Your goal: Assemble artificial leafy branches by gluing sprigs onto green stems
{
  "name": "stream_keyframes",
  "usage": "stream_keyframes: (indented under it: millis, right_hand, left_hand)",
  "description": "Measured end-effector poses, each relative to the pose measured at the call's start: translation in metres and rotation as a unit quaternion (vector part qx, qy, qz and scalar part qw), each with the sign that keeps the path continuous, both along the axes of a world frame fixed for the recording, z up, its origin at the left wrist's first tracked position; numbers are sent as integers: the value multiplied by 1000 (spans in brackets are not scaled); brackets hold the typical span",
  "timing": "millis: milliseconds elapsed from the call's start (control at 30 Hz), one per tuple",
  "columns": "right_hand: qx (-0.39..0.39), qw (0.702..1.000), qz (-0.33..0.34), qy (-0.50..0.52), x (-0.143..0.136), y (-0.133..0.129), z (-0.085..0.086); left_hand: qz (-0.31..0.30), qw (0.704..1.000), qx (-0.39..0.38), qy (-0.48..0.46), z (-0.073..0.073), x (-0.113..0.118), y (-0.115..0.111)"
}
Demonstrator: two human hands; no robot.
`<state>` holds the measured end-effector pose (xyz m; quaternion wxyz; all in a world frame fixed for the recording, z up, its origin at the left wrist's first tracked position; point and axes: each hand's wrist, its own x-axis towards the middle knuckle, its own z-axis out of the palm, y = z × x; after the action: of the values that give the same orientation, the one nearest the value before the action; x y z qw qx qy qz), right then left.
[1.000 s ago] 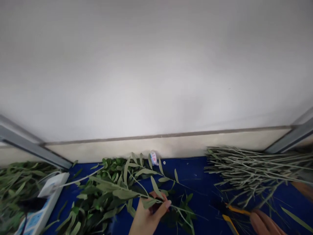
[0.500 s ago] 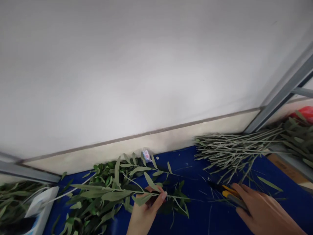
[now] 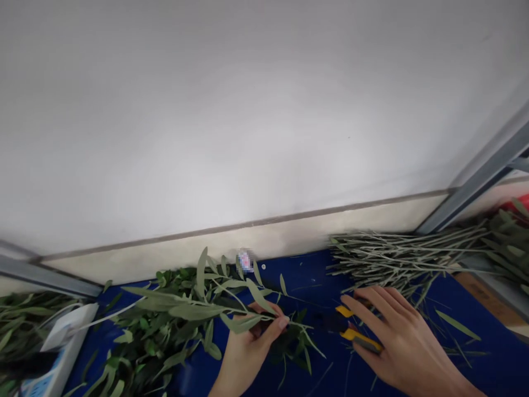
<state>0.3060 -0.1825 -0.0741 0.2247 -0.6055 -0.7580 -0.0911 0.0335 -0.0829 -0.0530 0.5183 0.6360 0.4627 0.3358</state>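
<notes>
My left hand [image 3: 254,344] pinches a leafy green sprig [image 3: 194,311] between thumb and fingers near its stem end. The sprig's leaves stretch to the left, and its bare stem pokes out to the right. In my right hand [image 3: 399,339] are pruning shears [image 3: 361,339] with yellow and dark grey handles. Their dark blades point left toward the stem and blur into the blue surface, so I cannot tell whether they touch it. Under and left of my left hand lies a heap of cut leafy sprigs [image 3: 144,336].
A bundle of bare-ended stems [image 3: 397,253] lies at the back right of the blue tabletop [image 3: 301,281], near a cardboard piece [image 3: 487,298]. A white board or box [image 3: 70,344] stands at left. A pale wall [image 3: 264,138] rises behind, with grey metal posts [image 3: 467,198] at both sides.
My right hand has moved left with the shears, toward the stem end by my left hand. The stem sticking out on the right looks shorter. My left hand has barely moved.
</notes>
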Motion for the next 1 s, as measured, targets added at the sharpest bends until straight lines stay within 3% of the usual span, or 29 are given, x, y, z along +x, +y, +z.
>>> stream_keyframes:
  millis: [233, 467, 733, 1000]
  right_hand:
    - [-48, 999, 7, 16, 0, 15, 5]
    - [-119, 988, 10, 97, 0, 25, 1]
    - [-137, 978, 2, 155, -3, 22, -4]
    - [-141, 976, 4, 165, -5, 19, -4]
  left_hand:
    - [39, 991, -27, -122, -11, 18, 8]
    - [3, 987, -78, -137, 0, 33, 16]
    - [0, 978, -128, -165, -7, 32, 14]
    - [4, 978, -124, -170, -11, 37, 12]
